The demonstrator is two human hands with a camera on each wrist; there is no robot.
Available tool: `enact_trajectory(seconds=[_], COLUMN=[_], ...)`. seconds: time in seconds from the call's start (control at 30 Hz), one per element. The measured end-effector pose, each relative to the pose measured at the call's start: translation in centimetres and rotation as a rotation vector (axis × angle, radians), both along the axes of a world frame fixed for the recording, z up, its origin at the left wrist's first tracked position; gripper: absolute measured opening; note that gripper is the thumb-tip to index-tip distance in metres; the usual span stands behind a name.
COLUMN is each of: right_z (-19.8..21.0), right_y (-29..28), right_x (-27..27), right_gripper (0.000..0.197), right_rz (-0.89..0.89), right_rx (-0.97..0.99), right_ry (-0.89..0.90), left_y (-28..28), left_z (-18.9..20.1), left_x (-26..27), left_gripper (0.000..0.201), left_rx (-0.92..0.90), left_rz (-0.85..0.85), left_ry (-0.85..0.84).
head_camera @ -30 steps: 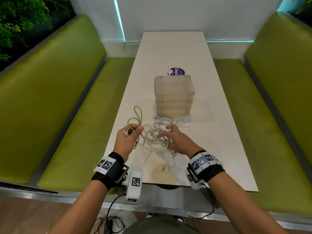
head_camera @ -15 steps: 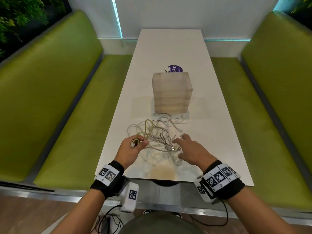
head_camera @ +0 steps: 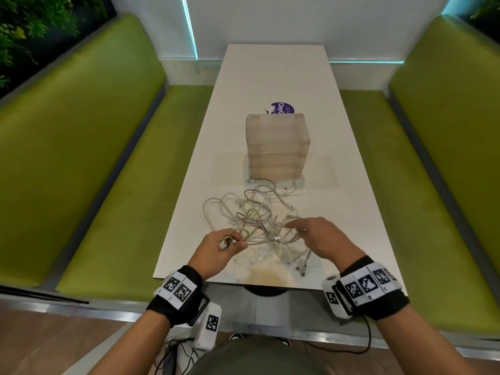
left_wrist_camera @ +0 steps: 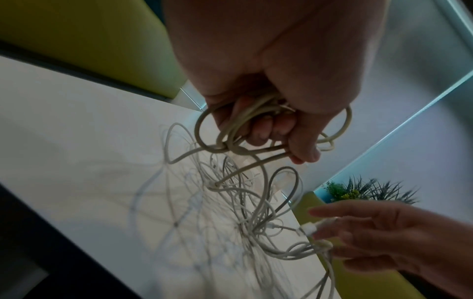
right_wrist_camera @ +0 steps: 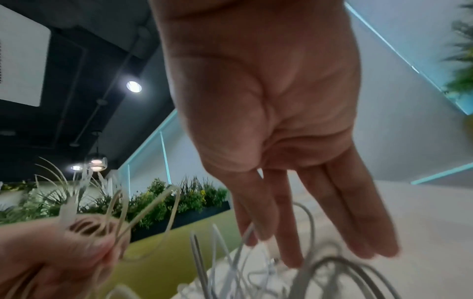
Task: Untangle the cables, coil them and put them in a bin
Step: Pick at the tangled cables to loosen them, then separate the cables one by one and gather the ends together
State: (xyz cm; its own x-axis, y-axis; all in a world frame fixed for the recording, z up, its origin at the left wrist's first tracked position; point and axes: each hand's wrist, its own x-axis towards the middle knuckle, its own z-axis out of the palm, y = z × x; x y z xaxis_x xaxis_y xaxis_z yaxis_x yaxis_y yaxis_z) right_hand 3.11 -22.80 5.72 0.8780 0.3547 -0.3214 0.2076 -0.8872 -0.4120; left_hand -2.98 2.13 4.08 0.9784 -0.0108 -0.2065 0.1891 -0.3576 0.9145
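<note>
A tangle of white and grey cables (head_camera: 259, 215) lies on the white table (head_camera: 276, 71), just in front of a stack of translucent bins (head_camera: 277, 147). My left hand (head_camera: 224, 247) grips a small coil of beige cable (left_wrist_camera: 212, 129) with a plug end at the tangle's near left; the rest of that cable runs into the heap. My right hand (head_camera: 311, 234) hovers over the tangle's near right side with its fingers (right_wrist_camera: 332, 212) straight, tips among the loose loops (right_wrist_camera: 256, 273). A white connector (left_wrist_camera: 311, 228) lies against those fingertips.
Green padded benches (head_camera: 108, 158) flank the table on both sides. A purple round sticker (head_camera: 281, 108) shows behind the bins. Several connector ends (head_camera: 301, 266) trail close to the table's near edge. Plants (right_wrist_camera: 166, 198) line the left wall.
The beige loop that stood out to the left has been drawn into the heap. My right hand has left the middle of the tangle, shifted right and straightened its fingers.
</note>
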Motion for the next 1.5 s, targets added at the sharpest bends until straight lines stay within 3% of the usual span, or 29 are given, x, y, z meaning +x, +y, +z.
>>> enact_trajectory(seconds=[0.2, 0.3, 0.37, 0.43, 0.5, 0.57, 0.73, 0.8, 0.97, 1.07, 1.17, 1.27, 1.37, 1.43, 1.5], right_z=[1.5, 1.9, 2.3, 2.1, 1.4, 1.0, 0.6, 0.4, -0.8, -2.5, -3.9, -4.9, -5.9, -6.3, -6.2], right_y=[-1.3, -1.2, -0.3, 0.8, 1.7, 1.9, 1.7, 1.4, 0.6, 0.5, 0.8, 1.3, 1.9, 2.2, 2.4], right_x=[0.0, -1.3, -2.7, -4.0, -4.8, -5.2, -5.3, -5.1, -5.4, -6.2, -6.8, -7.4, -7.6, -7.6, -7.4], right_gripper=[0.038, 0.036, 0.053, 0.072, 0.073, 0.063, 0.044, 0.047, 0.045, 0.045, 0.047, 0.054, 0.065, 0.057, 0.044], right_rz=[-0.037, -0.062, 0.029, 0.172, 0.272, 0.294, 0.183, 0.149, 0.265, 0.351, 0.363, 0.253, 0.066, 0.035, 0.113], right_rx=[0.067, 0.260, 0.433, 0.442, 0.398, 0.409, 0.504, 0.503, 0.331, 0.219, 0.194, 0.226, 0.319, 0.300, 0.228], right_ry=[-0.078, -0.134, -0.024, 0.119, 0.232, 0.320, 0.321, 0.339, 0.409, 0.496, 0.560, 0.538, 0.502, 0.504, 0.470], left_y=[-0.7, -1.1, -1.6, -2.1, -2.5, -2.6, -1.7, -1.4, -1.2, -0.8, -0.7, -0.7, -0.8, -0.9, -1.1], left_z=[-0.5, -0.4, -0.1, 0.4, 0.8, 1.0, 1.1, 0.7, 1.0, 1.5, 2.0, 1.7, 1.4, 1.4, 1.4], left_x=[-1.0, -1.4, -1.6, -1.8, -2.1, -2.3, -2.9, -3.2, -2.9, -2.5, -2.1, -1.7, -1.8, -1.8, -1.8], left_gripper=[0.011, 0.011, 0.013, 0.016, 0.016, 0.011, 0.066, 0.072, 0.023, 0.038, 0.033, 0.011, 0.019, 0.014, 0.016], left_rx=[0.040, 0.055, 0.109, 0.190, 0.226, 0.198, -0.013, -0.062, -0.204, -0.266, -0.252, -0.219, -0.290, -0.313, -0.283], left_rz=[-0.070, -0.122, -0.227, -0.391, -0.542, -0.588, -0.457, -0.400, -0.007, 0.157, 0.131, 0.056, -0.010, -0.021, -0.025], left_ry=[0.036, 0.049, 0.050, 0.069, 0.090, 0.105, 0.213, 0.231, 0.159, 0.152, 0.114, 0.074, 0.052, 0.049, 0.036])
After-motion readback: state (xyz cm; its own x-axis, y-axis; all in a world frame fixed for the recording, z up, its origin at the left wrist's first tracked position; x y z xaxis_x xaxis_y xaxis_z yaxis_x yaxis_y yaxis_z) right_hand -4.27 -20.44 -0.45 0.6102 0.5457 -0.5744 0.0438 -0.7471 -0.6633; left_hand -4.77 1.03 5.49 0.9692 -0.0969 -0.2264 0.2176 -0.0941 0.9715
